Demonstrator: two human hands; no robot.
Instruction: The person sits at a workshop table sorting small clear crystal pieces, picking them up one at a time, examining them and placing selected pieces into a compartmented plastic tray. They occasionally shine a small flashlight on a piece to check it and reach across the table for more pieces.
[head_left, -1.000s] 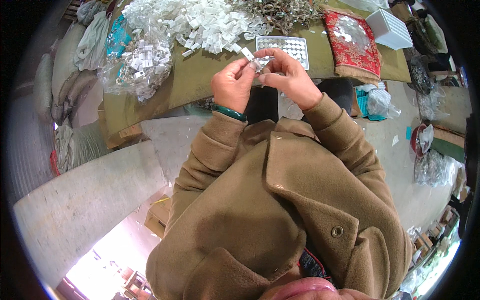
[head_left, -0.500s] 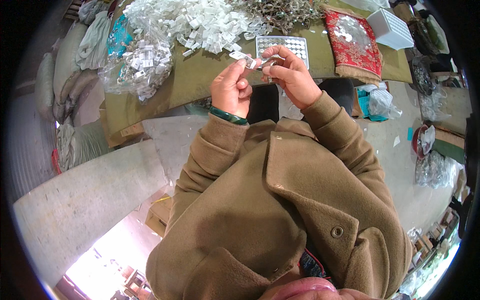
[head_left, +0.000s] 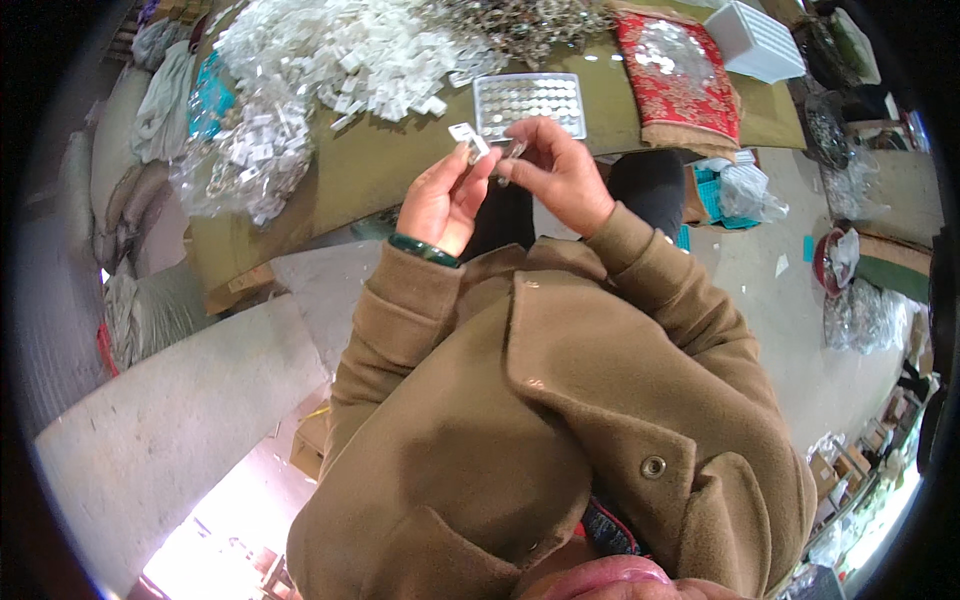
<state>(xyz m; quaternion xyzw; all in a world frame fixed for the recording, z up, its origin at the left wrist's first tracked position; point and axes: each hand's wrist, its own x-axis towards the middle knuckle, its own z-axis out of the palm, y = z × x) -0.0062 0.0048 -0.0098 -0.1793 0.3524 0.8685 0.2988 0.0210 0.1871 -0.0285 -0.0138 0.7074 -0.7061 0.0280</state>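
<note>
My left hand (head_left: 440, 205), with a dark green bangle at its wrist, pinches a small white card-like piece (head_left: 467, 138) between thumb and fingers. Close against it, my right hand (head_left: 568, 180) grips a small shiny metallic piece (head_left: 516, 149), whose exact kind is too small to make out. Both hands are held up before the table's near edge. Just beyond them lies a shallow white tray (head_left: 530, 76) with rows of round pale discs. Behind the left hand spreads a heap of similar white pieces (head_left: 375, 60). A pile of brownish metallic pieces (head_left: 550, 28) adjoins it.
On the green-covered table (head_left: 350, 175), a clear plastic bag (head_left: 250, 160) of white pieces sits at the left. To the right are a red patterned cloth (head_left: 655, 105) bearing pale discs and a white box (head_left: 755, 40). Stuffed sacks (head_left: 122, 160) stand at far left.
The white piece has tilted more upright in my left hand. Both hands appear lower and further left, and the whole view has shifted a little the same way.
</note>
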